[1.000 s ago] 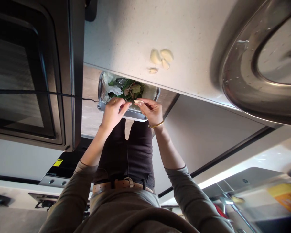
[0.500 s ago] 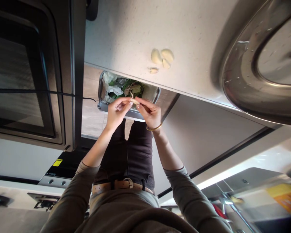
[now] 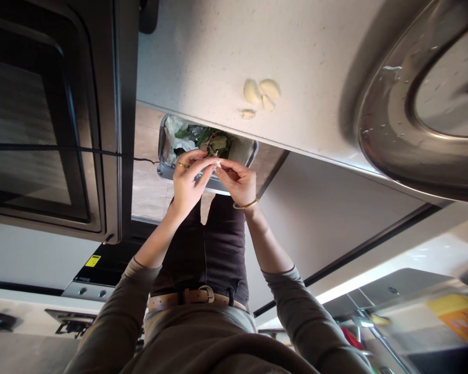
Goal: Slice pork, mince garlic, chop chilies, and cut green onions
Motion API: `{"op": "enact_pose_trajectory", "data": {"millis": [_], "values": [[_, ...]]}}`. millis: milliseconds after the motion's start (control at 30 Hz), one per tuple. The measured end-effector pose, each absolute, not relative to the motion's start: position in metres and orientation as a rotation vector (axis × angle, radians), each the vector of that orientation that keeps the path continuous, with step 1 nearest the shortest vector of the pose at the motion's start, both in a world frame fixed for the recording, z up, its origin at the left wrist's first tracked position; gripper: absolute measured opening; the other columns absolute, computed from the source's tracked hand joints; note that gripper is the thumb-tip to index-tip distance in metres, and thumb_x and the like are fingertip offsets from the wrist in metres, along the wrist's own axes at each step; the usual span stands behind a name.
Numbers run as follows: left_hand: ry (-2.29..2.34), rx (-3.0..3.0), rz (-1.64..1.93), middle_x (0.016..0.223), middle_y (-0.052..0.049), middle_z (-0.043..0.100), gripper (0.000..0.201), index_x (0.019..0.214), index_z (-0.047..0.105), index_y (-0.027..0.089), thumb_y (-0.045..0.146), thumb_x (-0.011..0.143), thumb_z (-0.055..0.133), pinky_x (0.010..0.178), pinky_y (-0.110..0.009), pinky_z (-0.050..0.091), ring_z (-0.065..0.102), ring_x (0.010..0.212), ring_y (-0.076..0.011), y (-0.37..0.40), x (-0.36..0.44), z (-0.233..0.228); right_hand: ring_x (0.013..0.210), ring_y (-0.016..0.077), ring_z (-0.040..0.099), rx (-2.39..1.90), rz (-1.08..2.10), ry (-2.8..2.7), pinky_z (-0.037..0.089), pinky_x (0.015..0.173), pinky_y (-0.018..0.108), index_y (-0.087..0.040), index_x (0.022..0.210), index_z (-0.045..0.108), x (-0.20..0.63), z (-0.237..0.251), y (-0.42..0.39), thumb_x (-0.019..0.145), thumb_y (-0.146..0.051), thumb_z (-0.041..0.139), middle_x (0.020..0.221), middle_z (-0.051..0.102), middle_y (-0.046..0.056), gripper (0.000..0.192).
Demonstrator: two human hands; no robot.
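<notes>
Pale garlic clove point(image 3: 218, 162), mostly hidden, sat pinched between fingertips of your left hand point(image 3: 187, 181) and right hand point(image 3: 242, 184). Open bin point(image 3: 166, 172) lay below hands; more cloves point(image 3: 270, 90) beyond, on counter point(image 3: 203, 65). You seemed mid-peel; next move likely called for steady right pinch, left fingers stripping.

Left hand point(image 3: 189, 182), right hand point(image 3: 242, 183) close together, fingers point(image 3: 233, 165) pinched (wrists point(image 3: 176, 212) apart), forearms point(image 3: 272, 240) slanting inward.

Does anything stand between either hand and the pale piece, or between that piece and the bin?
Nothing visible does. The left hand and right hand meet at the pale piece, their fingers partly hiding it; no lid shows over the bin below.
</notes>
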State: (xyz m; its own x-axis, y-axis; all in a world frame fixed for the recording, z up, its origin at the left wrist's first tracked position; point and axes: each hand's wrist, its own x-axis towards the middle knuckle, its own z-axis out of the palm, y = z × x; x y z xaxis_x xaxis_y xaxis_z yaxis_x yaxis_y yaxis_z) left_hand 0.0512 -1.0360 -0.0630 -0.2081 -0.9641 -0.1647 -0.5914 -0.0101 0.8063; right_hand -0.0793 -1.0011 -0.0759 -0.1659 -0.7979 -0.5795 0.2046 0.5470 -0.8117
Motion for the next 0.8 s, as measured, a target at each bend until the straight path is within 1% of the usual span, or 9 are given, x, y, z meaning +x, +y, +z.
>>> {"op": "enact_pose_trajectory", "data": {"millis": [100, 233, 367, 500, 533, 600, 667, 733, 800], "values": [[-1.951, 1.613, -1.024, 0.096, -0.004, 0.061, 0.012, 0.091, 0.064, 0.023, 0.029, 0.087, 0.054, 0.089, -0.034, 0.047, 0.057, 0.099, -0.0169, -1.040, 0.052, -0.062, 0.087, 0.0164, 0.065, -0.511, -0.915, 1.465, 0.056, 0.075, 0.031, -0.023, 0.096, 0.071, -0.080, -0.074, -1.000, 0.071, -0.045, 0.070, 0.092, 0.071, 0.003, 0.033], [-2.055, 1.567, -1.028, 0.092, -0.004, 0.060, 0.014, 0.090, 0.060, 0.022, 0.031, 0.090, 0.049, 0.087, -0.034, 0.047, 0.057, 0.095, -0.0170, -1.045, 0.056, -0.064, 0.084, 0.0165, 0.065, -0.480, -0.919, 1.467, 0.056, 0.068, 0.029, -0.024, 0.096, 0.071, -0.082, -0.076, -1.000, 0.070, -0.045, 0.071, 0.091, 0.071, 0.003, 0.034], [-2.055, 1.529, -1.098, 0.088, -0.004, 0.060, 0.017, 0.086, 0.058, 0.022, 0.033, 0.091, 0.046, 0.082, -0.032, 0.047, 0.057, 0.090, -0.0166, -1.047, 0.062, -0.065, 0.072, 0.0137, 0.064, -0.422, -0.934, 1.472, 0.052, 0.055, 0.025, -0.026, 0.098, 0.070, -0.085, -0.080, -1.001, 0.072, -0.046, 0.068, 0.085, 0.070, 0.003, 0.033], [-1.945, 1.604, -1.123, 0.073, -0.002, 0.059, 0.023, 0.074, 0.059, 0.021, 0.036, 0.089, 0.049, 0.076, -0.029, 0.047, 0.057, 0.077, -0.0141, -1.047, 0.062, -0.065, 0.059, 0.0090, 0.058, -0.381, -0.944, 1.428, 0.045, 0.046, 0.021, -0.025, 0.100, 0.069, -0.087, -0.084, -1.001, 0.071, -0.049, 0.069, 0.081, 0.069, 0.002, 0.038], [-1.897, 1.617, -1.139, 0.074, -0.002, 0.059, 0.023, 0.075, 0.061, 0.021, 0.036, 0.088, 0.051, 0.076, -0.029, 0.047, 0.057, 0.077, -0.0136, -1.047, 0.061, -0.064, 0.056, 0.0079, 0.055, -0.373, -0.943, 1.406, 0.042, 0.044, 0.021, -0.025, 0.100, 0.069, -0.086, -0.084, -1.000, 0.071, -0.050, 0.069, 0.079, 0.068, 0.001, 0.038], [-1.793, 1.619, -1.206, 0.083, -0.002, 0.062, 0.019, 0.085, 0.064, 0.021, 0.038, 0.085, 0.056, 0.075, -0.028, 0.048, 0.058, 0.080, -0.0130, -1.047, 0.056, -0.063, 0.051, 0.0062, 0.050, -0.355, -0.930, 1.359, 0.038, 0.041, 0.020, -0.024, 0.099, 0.068, -0.084, -0.084, -0.999, 0.071, -0.051, 0.068, 0.072, 0.066, 0.000, 0.039], [-1.692, 1.598, -1.295, 0.091, -0.003, 0.062, 0.022, 0.094, 0.066, 0.021, 0.039, 0.082, 0.060, 0.074, -0.026, 0.050, 0.060, 0.083, -0.0127, -1.045, 0.050, -0.063, 0.047, 0.0049, 0.045, -0.331, -0.917, 1.320, 0.034, 0.039, 0.019, -0.022, 0.095, 0.068, -0.082, -0.084, -0.998, 0.072, -0.052, 0.067, 0.063, 0.061, -0.003, 0.038], [-1.594, 1.579, -1.368, 0.090, -0.003, 0.062, 0.023, 0.095, 0.068, 0.022, 0.039, 0.082, 0.060, 0.072, -0.025, 0.051, 0.060, 0.082, -0.0118, -1.040, 0.044, -0.064, 0.044, 0.0039, 0.041, -0.298, -0.921, 1.294, 0.031, 0.038, 0.018, -0.020, 0.088, 0.067, -0.079, -0.084, -0.998, 0.071, -0.053, 0.067, 0.058, 0.056, -0.004, 0.037], [-1.489, 1.578, -1.392, 0.088, -0.002, 0.062, 0.023, 0.094, 0.070, 0.023, 0.039, 0.084, 0.059, 0.070, -0.024, 0.053, 0.061, 0.079, -0.0108, -1.034, 0.040, -0.065, 0.043, 0.0033, 0.039, -0.242, -0.939, 1.270, 0.029, 0.038, 0.018, -0.019, 0.081, 0.065, -0.076, -0.083, -0.998, 0.069, -0.054, 0.069, 0.056, 0.055, -0.005, 0.037]]}}
